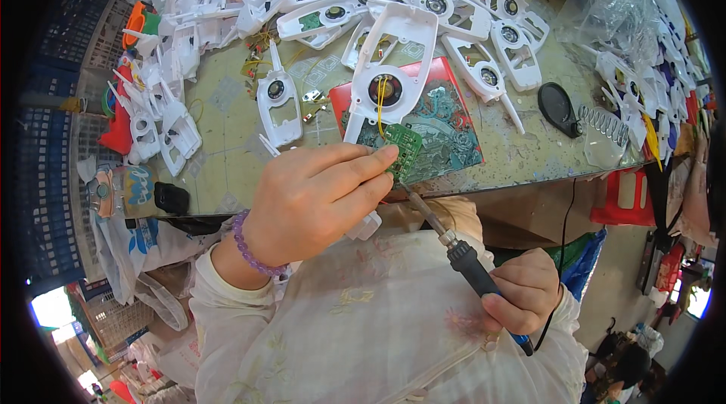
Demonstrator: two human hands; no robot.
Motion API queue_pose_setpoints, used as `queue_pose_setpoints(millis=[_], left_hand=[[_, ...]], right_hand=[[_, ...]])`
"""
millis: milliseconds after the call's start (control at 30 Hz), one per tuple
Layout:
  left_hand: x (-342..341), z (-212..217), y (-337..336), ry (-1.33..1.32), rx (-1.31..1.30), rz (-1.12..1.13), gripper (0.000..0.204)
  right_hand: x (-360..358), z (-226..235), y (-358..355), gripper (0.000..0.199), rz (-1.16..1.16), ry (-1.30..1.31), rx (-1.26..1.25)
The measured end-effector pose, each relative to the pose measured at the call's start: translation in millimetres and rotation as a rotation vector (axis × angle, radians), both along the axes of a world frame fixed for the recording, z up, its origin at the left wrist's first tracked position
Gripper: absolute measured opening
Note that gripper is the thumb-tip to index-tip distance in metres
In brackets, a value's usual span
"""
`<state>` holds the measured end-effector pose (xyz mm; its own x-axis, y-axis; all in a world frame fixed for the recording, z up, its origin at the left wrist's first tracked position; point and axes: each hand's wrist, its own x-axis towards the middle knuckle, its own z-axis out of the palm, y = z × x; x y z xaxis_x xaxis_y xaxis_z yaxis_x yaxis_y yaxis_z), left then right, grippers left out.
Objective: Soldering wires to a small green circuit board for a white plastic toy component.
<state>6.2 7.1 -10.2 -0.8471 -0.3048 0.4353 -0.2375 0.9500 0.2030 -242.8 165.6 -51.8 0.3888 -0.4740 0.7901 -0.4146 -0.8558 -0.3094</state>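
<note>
My left hand [318, 200] pinches a small green circuit board [403, 148] near the table's front edge. Yellow wires [383, 98] run from the board up to a round speaker in a white plastic housing [404, 41]. That housing rests partly on a dark patterned sheet with a red border [446, 120]. In my right hand [525, 291], a soldering iron [473, 268] with a dark handle points up and left. Its tip reaches the lower edge of the board; whether it touches cannot be made out.
Several white housings [435, 3] are heaped across the back of the table. A loose housing [278, 94] lies left of the sheet. On the right are a black oval piece [558, 108] and a coiled metal spring [603, 126]. The iron's black cord [566, 230] hangs past the table's edge.
</note>
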Motion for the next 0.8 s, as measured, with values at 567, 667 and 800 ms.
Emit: queue_pose_setpoints(millis=[567, 667, 800], left_hand=[[1, 0, 0, -0.019, -0.035, -0.004, 0.028], [0, 2, 0, -0.025, -0.017, 0.007, 0.029], [-2, -1, -2, -0.016, -0.012, -0.001, 0.026]], right_hand=[[24, -17, -48, 0.040, -0.282, -0.171, 0.154], [32, -14, -68, 0.038, -0.252, -0.161, 0.113], [41, -12, -86, 0.036, -0.243, -0.185, 0.044]])
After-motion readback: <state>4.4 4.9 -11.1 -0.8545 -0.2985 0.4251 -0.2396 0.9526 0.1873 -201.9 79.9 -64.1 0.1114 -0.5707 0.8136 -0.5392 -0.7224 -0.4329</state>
